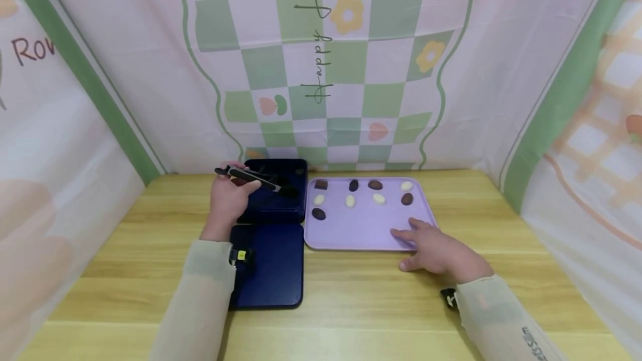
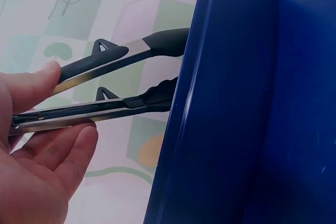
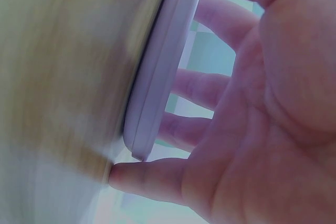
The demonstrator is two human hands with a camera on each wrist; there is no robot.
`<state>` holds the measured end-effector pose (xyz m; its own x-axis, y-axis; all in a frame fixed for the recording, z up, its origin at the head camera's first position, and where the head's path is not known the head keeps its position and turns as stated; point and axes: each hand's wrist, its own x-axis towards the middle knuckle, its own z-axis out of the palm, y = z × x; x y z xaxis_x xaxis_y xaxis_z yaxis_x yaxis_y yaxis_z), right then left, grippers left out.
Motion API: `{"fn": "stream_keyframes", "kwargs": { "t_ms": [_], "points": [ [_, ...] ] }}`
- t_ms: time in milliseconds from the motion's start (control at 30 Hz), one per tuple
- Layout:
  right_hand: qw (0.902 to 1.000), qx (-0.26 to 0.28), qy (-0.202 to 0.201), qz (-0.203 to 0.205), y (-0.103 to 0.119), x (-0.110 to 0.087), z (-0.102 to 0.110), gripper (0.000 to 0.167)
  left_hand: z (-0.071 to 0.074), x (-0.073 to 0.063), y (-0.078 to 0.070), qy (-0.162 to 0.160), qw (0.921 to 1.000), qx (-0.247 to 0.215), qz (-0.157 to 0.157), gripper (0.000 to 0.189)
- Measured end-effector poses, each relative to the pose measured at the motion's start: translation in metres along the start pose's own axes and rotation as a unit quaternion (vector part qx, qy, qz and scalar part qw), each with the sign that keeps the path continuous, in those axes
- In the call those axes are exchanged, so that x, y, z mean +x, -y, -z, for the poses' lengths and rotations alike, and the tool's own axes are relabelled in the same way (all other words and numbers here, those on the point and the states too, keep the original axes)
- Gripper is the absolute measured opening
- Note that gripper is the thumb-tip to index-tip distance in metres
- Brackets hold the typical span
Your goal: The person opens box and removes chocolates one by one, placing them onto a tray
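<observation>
In the head view my left hand (image 1: 228, 199) grips black-and-metal tongs (image 1: 256, 178) over a dark blue box (image 1: 271, 217). Seen from the left wrist, the tongs (image 2: 94, 62) have their two arms spread apart. Their tips pass behind the box wall (image 2: 231, 51), so what lies between them is hidden. My right hand (image 1: 431, 249) is at the front right corner of a lilac tray (image 1: 361, 233), fingers spread, some over its rim. In the right wrist view one fingertip (image 3: 118, 174) is down at the wooden surface beside the tray edge (image 3: 157, 77).
On the tray lie several egg-shaped white pieces (image 1: 378, 199) and dark brown pieces (image 1: 318, 214), plus a square brown piece (image 1: 321, 184). A flat dark blue lid (image 1: 273, 272) lies in front of the box. A patterned cloth (image 1: 346, 66) hangs behind the wooden table (image 1: 351, 305).
</observation>
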<state>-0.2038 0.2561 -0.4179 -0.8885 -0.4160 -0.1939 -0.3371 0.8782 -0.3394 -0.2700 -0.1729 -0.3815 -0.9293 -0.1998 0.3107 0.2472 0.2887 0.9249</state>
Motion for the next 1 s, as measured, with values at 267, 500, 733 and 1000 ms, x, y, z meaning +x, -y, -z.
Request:
{"fn": "stream_keyframes", "kwargs": {
  "t_ms": [267, 500, 733, 1000],
  "points": [
    [1.0000, 0.001, 0.002, -0.001, -0.001, 0.000, 0.000, 0.076, 0.001, 0.001, 0.004, -0.008, 0.9999, 0.005, -0.005, 0.046],
    [1.0000, 0.004, 0.001, 0.000, -0.001, 0.000, 0.000, 0.076, -0.001, 0.002, 0.009, -0.009, 1.0000, -0.001, 0.001, 0.046],
    [1.0000, 0.004, -0.002, 0.003, -0.001, 0.000, 0.000, 0.076, -0.002, 0.003, 0.011, -0.054, 0.9982, -0.017, 0.020, 0.045],
    [1.0000, 0.002, 0.004, -0.005, 0.001, -0.001, 0.002, 0.076, 0.006, 0.005, 0.011, -0.161, 0.9776, -0.077, 0.113, 0.052]
  ]
}}
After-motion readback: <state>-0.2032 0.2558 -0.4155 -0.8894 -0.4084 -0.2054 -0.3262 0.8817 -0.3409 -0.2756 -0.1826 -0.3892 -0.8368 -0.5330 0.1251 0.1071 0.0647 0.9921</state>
